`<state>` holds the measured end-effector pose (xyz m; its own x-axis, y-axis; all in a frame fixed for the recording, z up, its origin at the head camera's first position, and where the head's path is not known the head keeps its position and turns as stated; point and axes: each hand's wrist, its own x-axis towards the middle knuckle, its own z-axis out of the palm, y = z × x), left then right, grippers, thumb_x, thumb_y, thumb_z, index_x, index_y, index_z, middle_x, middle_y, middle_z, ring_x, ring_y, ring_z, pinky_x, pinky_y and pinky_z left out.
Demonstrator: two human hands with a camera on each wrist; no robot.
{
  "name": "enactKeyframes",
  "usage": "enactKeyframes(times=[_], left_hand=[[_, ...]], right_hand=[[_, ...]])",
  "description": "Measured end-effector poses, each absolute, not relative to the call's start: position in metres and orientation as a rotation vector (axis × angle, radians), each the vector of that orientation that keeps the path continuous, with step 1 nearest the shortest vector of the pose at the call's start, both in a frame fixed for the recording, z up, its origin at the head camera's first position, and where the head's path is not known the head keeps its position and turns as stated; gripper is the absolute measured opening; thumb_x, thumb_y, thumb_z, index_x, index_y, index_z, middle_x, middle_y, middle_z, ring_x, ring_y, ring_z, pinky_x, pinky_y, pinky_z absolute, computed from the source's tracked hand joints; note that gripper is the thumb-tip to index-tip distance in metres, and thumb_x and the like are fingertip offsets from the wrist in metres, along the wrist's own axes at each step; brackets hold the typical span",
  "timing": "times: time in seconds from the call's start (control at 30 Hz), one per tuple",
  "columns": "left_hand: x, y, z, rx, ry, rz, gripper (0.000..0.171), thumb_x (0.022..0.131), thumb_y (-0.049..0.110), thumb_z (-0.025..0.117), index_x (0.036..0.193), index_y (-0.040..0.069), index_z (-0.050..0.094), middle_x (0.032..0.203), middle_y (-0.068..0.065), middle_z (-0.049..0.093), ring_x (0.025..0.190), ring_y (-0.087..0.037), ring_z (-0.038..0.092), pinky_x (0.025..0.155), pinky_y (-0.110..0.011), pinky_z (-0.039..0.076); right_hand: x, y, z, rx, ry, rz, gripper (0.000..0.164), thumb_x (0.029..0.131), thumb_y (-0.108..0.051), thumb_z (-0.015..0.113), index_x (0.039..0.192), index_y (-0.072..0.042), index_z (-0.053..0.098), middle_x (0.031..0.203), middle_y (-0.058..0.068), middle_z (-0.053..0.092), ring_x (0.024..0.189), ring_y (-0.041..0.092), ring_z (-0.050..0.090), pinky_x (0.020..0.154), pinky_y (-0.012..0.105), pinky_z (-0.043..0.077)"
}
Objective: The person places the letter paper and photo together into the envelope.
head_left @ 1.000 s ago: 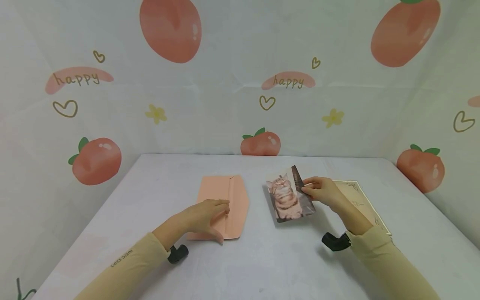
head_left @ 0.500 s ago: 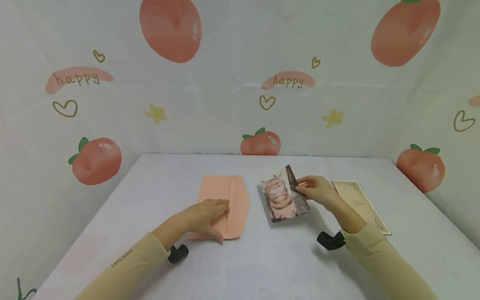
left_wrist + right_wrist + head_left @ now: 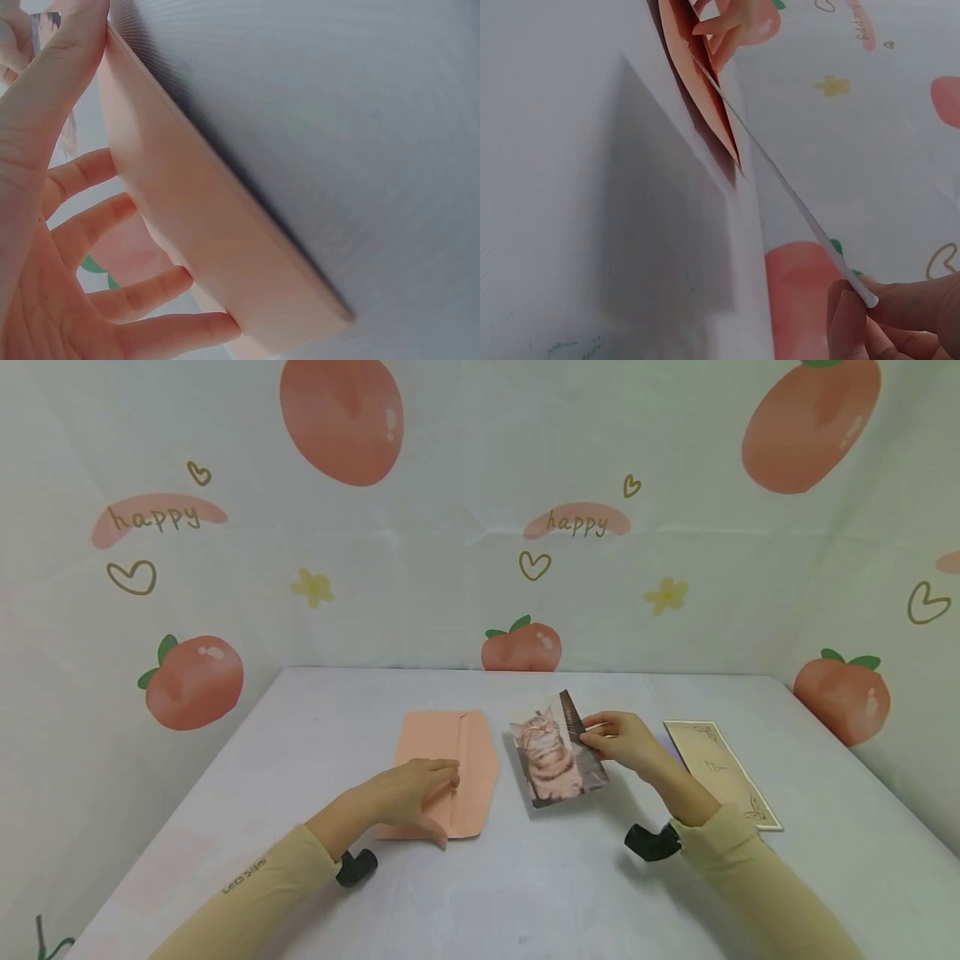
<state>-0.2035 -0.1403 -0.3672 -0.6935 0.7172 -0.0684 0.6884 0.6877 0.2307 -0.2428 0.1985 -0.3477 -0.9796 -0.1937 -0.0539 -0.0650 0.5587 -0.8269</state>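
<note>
A peach-coloured envelope (image 3: 423, 735) lies flat on the table with its flap (image 3: 482, 777) spread out towards the right. My left hand (image 3: 408, 792) rests on it with spread fingers, and the left wrist view shows their fingertips touching the envelope (image 3: 195, 202). To the right of the flap, a cat photo card (image 3: 551, 760) is tilted above the table. My right hand (image 3: 628, 745) pinches its right edge between thumb and fingers. The right wrist view shows the card (image 3: 795, 199) nearly edge-on, its far end in line with the envelope's opening.
A beige card with a decorated border (image 3: 723, 772) lies at the right, partly behind my right forearm. White table (image 3: 480, 902) surrounds these things. A fruit-print cloth (image 3: 420, 568) stands behind and at both sides. Black wrist mounts (image 3: 652, 843) hang below the sleeves.
My right hand has moved left with the cat photo card, nearer the envelope's flap, uncovering more of the beige card. My left hand and the envelope have stayed in place.
</note>
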Motion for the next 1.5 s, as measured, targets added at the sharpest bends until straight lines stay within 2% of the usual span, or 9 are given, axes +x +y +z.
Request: enactKeyframes(times=[0.9,1.5], left_hand=[[-0.204,-0.141,-0.368,1.132,2.749,0.292,0.067,0.063,0.055,0.077,0.11,0.016,0.051,0.142,-0.012,0.045,0.128,-0.034,0.045,0.105,-0.047,0.041],[-0.204,-0.14,-0.368,1.139,2.752,0.263,0.067,0.063,0.056,0.076,0.11,0.015,0.051,0.143,-0.013,0.044,0.129,-0.034,0.045,0.106,-0.047,0.04]], right_hand=[[-0.246,0.175,-0.354,-0.241,2.606,-1.479,0.035,0.089,-0.01,0.061,0.118,0.009,0.055,0.104,0.025,0.066,0.079,0.011,0.063,0.071,0.029,0.059],[-0.25,0.156,-0.36,-0.252,2.566,-1.512,0.034,0.09,-0.01,0.061,0.119,0.007,0.056,0.106,0.025,0.066,0.076,0.009,0.063,0.069,0.027,0.058]])
